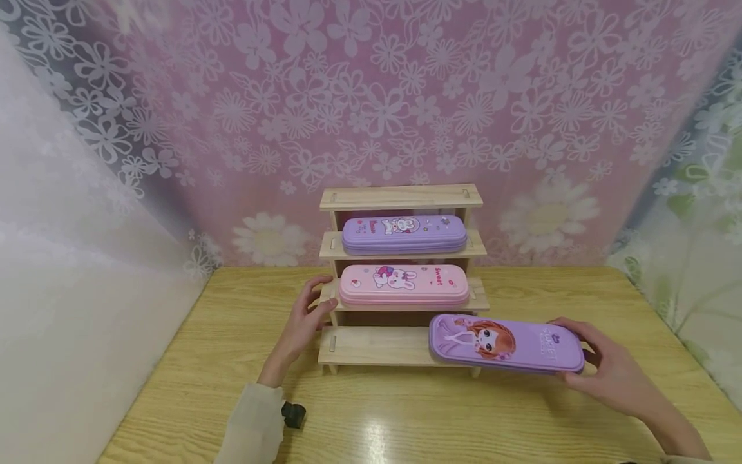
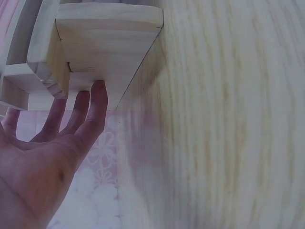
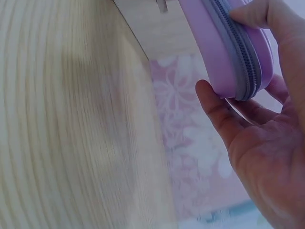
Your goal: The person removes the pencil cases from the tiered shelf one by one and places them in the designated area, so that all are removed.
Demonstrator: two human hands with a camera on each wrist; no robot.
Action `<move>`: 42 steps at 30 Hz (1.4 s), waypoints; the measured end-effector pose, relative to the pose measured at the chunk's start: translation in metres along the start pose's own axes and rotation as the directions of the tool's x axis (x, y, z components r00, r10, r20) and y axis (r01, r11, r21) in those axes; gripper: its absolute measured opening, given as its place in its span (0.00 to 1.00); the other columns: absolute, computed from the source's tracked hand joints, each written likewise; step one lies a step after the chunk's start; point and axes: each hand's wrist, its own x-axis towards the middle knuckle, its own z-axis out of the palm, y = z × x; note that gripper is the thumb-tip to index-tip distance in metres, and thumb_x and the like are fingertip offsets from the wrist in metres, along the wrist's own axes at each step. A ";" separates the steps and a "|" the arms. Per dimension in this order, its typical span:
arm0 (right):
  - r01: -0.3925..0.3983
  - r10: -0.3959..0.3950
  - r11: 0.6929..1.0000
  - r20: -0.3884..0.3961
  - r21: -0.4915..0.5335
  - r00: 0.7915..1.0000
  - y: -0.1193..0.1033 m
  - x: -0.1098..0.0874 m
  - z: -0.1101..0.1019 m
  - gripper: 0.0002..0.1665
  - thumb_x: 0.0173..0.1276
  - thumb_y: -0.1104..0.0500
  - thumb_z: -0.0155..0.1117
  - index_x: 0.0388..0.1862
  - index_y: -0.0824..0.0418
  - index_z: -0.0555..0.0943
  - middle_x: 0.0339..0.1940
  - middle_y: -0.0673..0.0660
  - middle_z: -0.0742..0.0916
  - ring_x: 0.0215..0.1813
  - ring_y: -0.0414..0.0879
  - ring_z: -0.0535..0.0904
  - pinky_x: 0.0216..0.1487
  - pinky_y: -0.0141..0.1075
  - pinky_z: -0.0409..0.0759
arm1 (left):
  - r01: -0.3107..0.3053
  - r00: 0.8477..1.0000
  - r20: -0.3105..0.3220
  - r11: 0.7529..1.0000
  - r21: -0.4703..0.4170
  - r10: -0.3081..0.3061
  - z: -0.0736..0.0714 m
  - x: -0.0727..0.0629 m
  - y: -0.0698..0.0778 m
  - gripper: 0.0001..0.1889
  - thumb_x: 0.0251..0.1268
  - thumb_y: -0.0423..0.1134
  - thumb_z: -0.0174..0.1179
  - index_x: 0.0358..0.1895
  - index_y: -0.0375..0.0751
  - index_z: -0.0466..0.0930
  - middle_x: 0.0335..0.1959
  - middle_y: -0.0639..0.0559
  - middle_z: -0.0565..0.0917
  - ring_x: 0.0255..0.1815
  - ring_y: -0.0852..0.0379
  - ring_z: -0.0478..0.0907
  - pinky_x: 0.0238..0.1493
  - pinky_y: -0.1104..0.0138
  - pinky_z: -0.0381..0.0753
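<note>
A tiered wooden rack [image 1: 371, 345] stands on the table. My left hand [image 1: 304, 319] grips its left end, thumb at a shelf edge; in the left wrist view, fingertips touch the side of the rack [image 2: 109, 43]. My right hand [image 1: 614, 367] holds the right end of a purple pencil case [image 1: 527, 341] printed with a red-haired girl. Its left end overlaps the lowest shelf; I cannot tell whether they touch. The right wrist view shows the case's grey zipper [image 3: 236, 47] between thumb and fingers. Above, a pink rabbit pencil case [image 1: 377, 293] and a lilac one [image 1: 371, 238] lie on separate shelves.
The rack's top board [image 1: 400, 196] is above the lilac case. Behind the wood-grain table [image 1: 406, 412] hangs a pink flowered cloth [image 1: 371, 96], with pale cloth [image 1: 69, 290] at the left. A small black object [image 1: 294, 414] is beside my left sleeve [image 1: 252, 422].
</note>
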 end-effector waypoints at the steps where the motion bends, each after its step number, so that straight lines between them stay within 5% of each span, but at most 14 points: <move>1: -0.006 0.006 1.000 -0.003 0.001 1.000 0.003 -0.002 -0.004 0.47 0.46 0.79 0.77 0.69 0.66 0.73 0.62 0.32 0.76 0.60 0.21 0.71 0.52 0.12 0.72 | -0.002 1.000 0.000 1.000 0.001 0.002 0.000 0.000 0.000 0.25 0.76 0.41 0.58 0.72 0.55 0.67 0.63 0.38 0.75 0.50 0.49 0.81 0.44 0.53 0.88; 15: -0.052 0.051 0.998 -0.068 -0.017 0.996 0.017 -0.029 -0.044 0.49 0.47 0.84 0.72 0.71 0.71 0.69 0.62 0.30 0.76 0.56 0.23 0.71 0.46 0.13 0.73 | -0.001 1.000 -0.007 1.000 0.025 0.001 -0.002 0.001 0.002 0.25 0.75 0.43 0.58 0.73 0.55 0.67 0.64 0.36 0.75 0.51 0.49 0.81 0.43 0.54 0.88; 23: -0.134 0.122 0.990 -0.227 -0.041 0.966 0.024 -0.041 -0.060 0.53 0.45 0.84 0.74 0.72 0.61 0.72 0.57 0.29 0.76 0.51 0.20 0.71 0.44 0.09 0.70 | 0.007 1.000 -0.005 1.000 0.015 -0.007 -0.003 -0.001 0.002 0.25 0.76 0.43 0.58 0.72 0.56 0.68 0.64 0.37 0.75 0.53 0.42 0.81 0.43 0.54 0.88; 29: -0.225 0.187 0.972 -0.345 -0.072 0.920 0.024 -0.037 -0.053 0.51 0.47 0.80 0.77 0.71 0.55 0.75 0.51 0.27 0.72 0.48 0.13 0.70 0.45 0.06 0.69 | 0.010 1.000 -0.014 1.000 0.022 -0.010 -0.003 -0.001 0.003 0.25 0.76 0.42 0.58 0.72 0.57 0.67 0.64 0.38 0.75 0.54 0.41 0.81 0.42 0.56 0.87; 34: -0.292 0.230 0.950 -0.376 -0.114 0.897 0.021 -0.026 -0.040 0.45 0.51 0.73 0.80 0.69 0.64 0.74 0.48 0.31 0.67 0.46 0.15 0.67 0.42 0.07 0.69 | -0.001 1.000 -0.013 1.000 0.007 0.001 0.000 -0.002 0.005 0.25 0.75 0.41 0.59 0.72 0.53 0.68 0.64 0.37 0.76 0.51 0.46 0.82 0.43 0.55 0.88; 39: -0.355 0.279 0.924 -0.389 -0.138 0.878 0.018 -0.011 -0.026 0.41 0.54 0.62 0.83 0.65 0.70 0.75 0.46 0.40 0.72 0.37 0.17 0.72 0.32 0.14 0.74 | -0.015 1.000 -0.013 1.000 -0.023 0.015 0.001 -0.002 0.003 0.24 0.76 0.38 0.58 0.71 0.50 0.70 0.64 0.37 0.75 0.50 0.49 0.82 0.44 0.54 0.88; 42: -0.376 0.295 0.911 -0.365 -0.172 0.883 0.018 -0.005 -0.018 0.43 0.53 0.57 0.84 0.65 0.69 0.75 0.47 0.53 0.77 0.34 0.20 0.72 0.28 0.18 0.74 | -0.022 1.000 -0.014 0.999 -0.035 0.022 0.002 -0.002 0.002 0.23 0.76 0.38 0.58 0.71 0.50 0.70 0.65 0.38 0.75 0.49 0.52 0.82 0.43 0.56 0.88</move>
